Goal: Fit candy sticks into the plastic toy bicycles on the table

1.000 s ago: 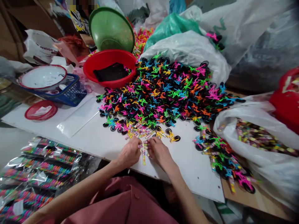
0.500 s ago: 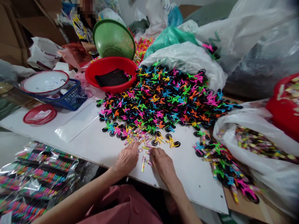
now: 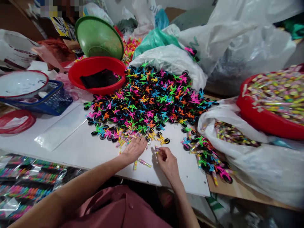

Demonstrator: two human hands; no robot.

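My left hand (image 3: 135, 148) lies palm down at the near edge of a small heap of short printed tubes (image 3: 124, 134), its fingers stretched forward over them; what is under the palm is hidden. In my right hand (image 3: 168, 161), thumb and fingertips pinch one small clear-and-coloured tube (image 3: 156, 148), lifted slightly off the white tabletop (image 3: 175, 179). Two loose tubes (image 3: 144, 163) rest on the table between my hands. Just beyond are yellow toy bicycles (image 3: 162, 138) with black wheels, at the front of a large pile of multicoloured toy bicycles (image 3: 152, 98).
Right of my hands lie more toy bicycles (image 3: 206, 155), a white plastic bag (image 3: 251, 158) of tubes and a red basin (image 3: 268, 115) heaped with tubes. At left are a clear sheet (image 3: 60, 126), a blue basket (image 3: 53, 101) and a red basin (image 3: 95, 87). A person sits behind.
My right hand has moved away from the left and raised a tube in its fingertips. My left hand has shifted onto the tube heap. The view has turned right.
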